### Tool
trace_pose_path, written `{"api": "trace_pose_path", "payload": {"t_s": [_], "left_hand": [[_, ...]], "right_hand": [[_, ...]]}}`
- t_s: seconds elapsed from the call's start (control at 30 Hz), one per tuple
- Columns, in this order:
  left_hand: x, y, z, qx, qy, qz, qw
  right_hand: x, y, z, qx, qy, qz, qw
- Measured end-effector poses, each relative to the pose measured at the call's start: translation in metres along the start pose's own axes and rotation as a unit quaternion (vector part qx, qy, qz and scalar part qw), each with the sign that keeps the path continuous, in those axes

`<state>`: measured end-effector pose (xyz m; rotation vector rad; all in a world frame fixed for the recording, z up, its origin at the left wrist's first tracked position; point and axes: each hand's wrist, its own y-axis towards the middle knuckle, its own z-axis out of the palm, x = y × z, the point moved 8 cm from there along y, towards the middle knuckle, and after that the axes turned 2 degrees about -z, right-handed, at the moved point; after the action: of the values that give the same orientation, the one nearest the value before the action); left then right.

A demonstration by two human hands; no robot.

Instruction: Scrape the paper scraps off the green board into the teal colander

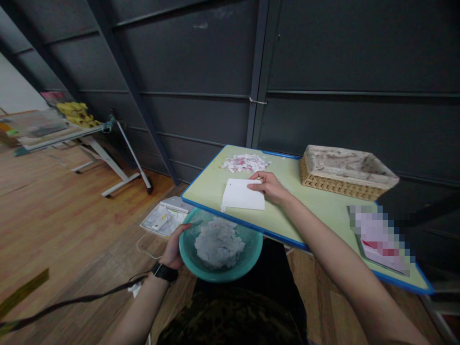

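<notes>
My left hand (175,247) grips the left rim of a green plastic colander (223,277), which is below the table's front edge. A grey-white heap of small flakes or scraps (220,242) lies in it. My right hand (269,187) pinches the upper right part of a flat white scraper-like sheet (244,196) with a small hole in one corner. The sheet is tilted at the table's front edge, just above the colander. A small white bit shows at its lower left corner. Behind it, a pile of white and pink scraps (246,163) rests on the tabletop.
The pale green table (287,223) has a blue edge. A lined wicker basket (338,187) stands at its back right, and a blurred flat item (383,244) lies at the right. Below left is a white tray-like box (163,218). A dark panelled wall (201,62) rises behind.
</notes>
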<state>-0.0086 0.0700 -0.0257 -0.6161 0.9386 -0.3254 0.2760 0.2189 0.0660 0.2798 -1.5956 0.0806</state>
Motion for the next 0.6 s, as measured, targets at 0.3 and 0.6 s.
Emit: {"api": "trace_pose_path", "payload": {"t_s": [0.3, 0.6], "left_hand": [[0.0, -0.004, 0.004, -0.007, -0.015, -0.002, 1.0], [0.001, -0.002, 0.001, -0.004, -0.024, -0.009, 1.0]], "right_hand": [[-0.005, -0.007, 0.013, 0.06, 0.008, 0.061, 0.996], [-0.004, -0.008, 0.016, 0.067, 0.027, 0.067, 0.995]]}}
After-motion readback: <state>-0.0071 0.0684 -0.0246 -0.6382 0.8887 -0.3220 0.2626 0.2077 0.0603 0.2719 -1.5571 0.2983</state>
